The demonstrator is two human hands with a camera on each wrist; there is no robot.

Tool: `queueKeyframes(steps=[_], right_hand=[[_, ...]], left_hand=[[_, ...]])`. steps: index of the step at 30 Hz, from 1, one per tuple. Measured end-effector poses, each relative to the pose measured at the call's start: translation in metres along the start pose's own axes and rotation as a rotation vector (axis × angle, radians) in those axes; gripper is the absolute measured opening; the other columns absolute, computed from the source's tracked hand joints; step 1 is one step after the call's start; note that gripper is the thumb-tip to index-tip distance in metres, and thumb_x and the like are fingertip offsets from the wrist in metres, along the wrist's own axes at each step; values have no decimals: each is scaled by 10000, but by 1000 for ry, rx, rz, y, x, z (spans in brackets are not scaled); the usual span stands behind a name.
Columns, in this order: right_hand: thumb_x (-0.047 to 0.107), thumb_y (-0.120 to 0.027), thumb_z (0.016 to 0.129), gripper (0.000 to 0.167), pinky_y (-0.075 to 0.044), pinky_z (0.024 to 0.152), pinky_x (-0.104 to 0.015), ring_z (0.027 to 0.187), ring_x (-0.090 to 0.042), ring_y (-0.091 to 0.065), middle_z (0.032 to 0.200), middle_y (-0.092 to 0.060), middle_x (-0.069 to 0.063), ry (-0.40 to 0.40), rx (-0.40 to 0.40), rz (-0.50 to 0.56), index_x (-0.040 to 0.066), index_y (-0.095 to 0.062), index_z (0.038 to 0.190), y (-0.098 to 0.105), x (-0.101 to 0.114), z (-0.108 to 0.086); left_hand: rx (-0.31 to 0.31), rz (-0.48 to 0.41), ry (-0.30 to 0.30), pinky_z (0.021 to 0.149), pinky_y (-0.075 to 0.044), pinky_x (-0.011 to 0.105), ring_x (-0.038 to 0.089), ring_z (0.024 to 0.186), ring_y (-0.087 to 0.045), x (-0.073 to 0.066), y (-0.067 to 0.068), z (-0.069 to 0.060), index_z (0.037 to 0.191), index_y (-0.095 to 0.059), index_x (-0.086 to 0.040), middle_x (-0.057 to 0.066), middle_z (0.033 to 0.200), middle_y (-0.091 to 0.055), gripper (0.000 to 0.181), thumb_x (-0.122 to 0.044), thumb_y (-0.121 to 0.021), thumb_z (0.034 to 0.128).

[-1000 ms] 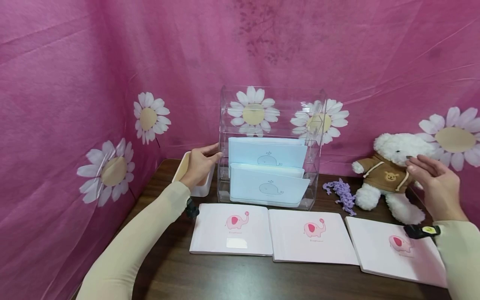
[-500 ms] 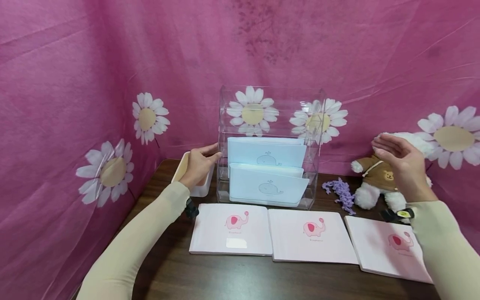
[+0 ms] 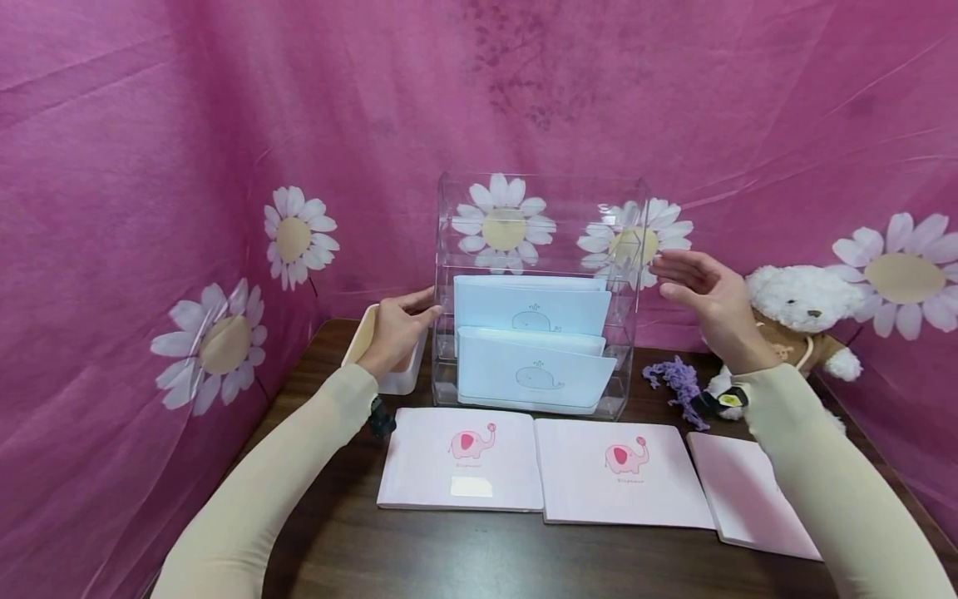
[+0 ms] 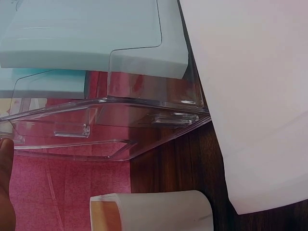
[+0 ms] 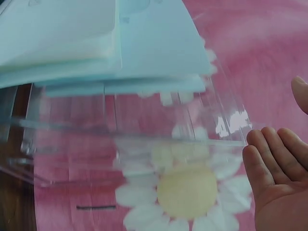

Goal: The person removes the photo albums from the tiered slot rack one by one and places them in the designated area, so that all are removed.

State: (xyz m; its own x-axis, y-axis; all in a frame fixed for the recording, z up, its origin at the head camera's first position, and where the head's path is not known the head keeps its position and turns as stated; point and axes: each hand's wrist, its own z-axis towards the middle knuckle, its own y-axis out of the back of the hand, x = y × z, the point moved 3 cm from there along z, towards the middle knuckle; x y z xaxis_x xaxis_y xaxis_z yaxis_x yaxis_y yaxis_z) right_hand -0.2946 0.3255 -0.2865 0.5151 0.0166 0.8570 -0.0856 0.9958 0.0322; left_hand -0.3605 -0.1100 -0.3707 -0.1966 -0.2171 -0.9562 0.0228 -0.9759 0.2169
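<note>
A clear plastic tiered rack (image 3: 447,378) stands at the back of the table in the head view. Its lower tiers hold pale blue whale-print booklets (image 3: 535,383). My left hand (image 3: 397,331) touches the rack's left side with extended fingers; in the left wrist view only part of that hand (image 4: 6,187) shows, beside the rack's edge. Off the rack's right side, my right hand (image 3: 711,308) is raised with straight fingers, holding nothing. In the right wrist view its fingertips (image 5: 255,137) are close to the rack's edge; whether they touch I cannot tell.
Three pink elephant-print booklets (image 3: 460,462) lie in a row before the rack; the right sleeve partly covers the rightmost. A white container (image 3: 399,383) sits left of the rack. Purple yarn (image 3: 677,383) and a white teddy bear (image 3: 804,299) are at the right. Pink cloth (image 3: 374,125) hangs behind.
My right hand has moved left, from the teddy bear's right side past the bear and toward the rack. My left hand has stayed at the rack's left side.
</note>
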Motion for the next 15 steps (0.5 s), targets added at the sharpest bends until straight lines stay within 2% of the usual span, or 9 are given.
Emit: queueKeyframes(steps=[10, 15], right_hand=[[-25, -695, 914, 508, -550, 940, -129, 1166, -74, -668, 1231, -718, 81, -81, 91, -125, 25, -558, 1401, -29, -10, 21], [-17, -691, 921, 536, -550, 950, -131, 1181, -42, -652, 1264, -693, 91, -117, 123, -180, -17, -513, 1427, -41, -16, 28]], left_hand=[[-3, 12, -5, 1053, -549, 365, 202, 1276, -642, 2, -1, 0, 1385, -637, -177, 48, 1420, -643, 472, -218, -751, 929], [-1, 19, 6, 1062, -544, 374, 201, 1287, -634, 1, 0, 0, 1390, -634, -190, 40, 1429, -637, 476, -230, -750, 930]])
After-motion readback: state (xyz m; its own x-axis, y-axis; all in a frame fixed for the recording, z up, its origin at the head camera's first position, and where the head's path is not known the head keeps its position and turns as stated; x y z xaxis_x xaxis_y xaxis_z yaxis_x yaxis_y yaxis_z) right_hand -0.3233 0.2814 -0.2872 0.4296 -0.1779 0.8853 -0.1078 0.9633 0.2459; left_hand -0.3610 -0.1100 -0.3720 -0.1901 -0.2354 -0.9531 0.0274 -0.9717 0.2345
